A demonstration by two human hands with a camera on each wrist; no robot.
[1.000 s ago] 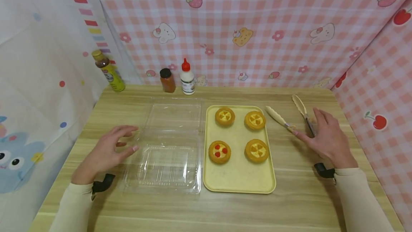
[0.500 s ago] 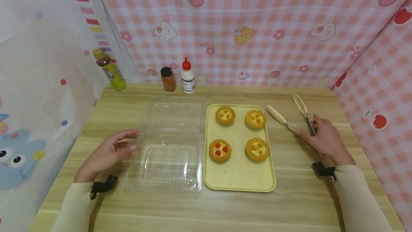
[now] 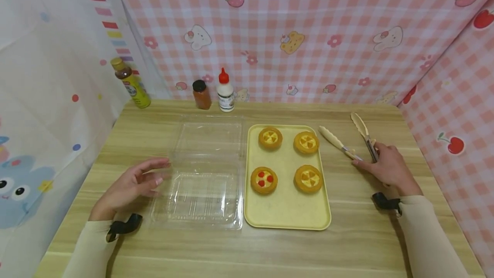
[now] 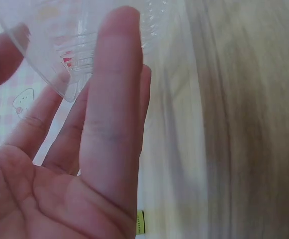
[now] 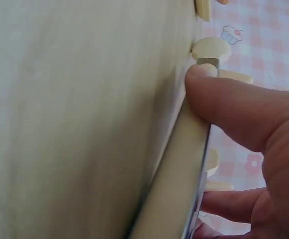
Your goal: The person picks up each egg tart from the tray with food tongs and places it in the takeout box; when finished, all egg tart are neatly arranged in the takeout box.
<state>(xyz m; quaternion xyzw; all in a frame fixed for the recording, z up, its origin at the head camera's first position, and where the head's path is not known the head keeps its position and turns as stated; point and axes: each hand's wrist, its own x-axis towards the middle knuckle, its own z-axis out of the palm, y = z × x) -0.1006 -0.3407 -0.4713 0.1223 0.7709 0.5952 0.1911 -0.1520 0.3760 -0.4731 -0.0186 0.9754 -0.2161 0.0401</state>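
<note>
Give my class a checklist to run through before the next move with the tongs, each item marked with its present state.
1. Right grip on the tongs: ok, it holds them.
2. Tongs' arms spread: ok, tips well apart.
3. Tongs over a tart: not ok, they are right of the tray.
4. Tarts separated: ok, all four sit apart on the tray.
5. Box open: ok, its base and lid lie unfolded.
6. Left grip touching the box: cannot tell.
</note>
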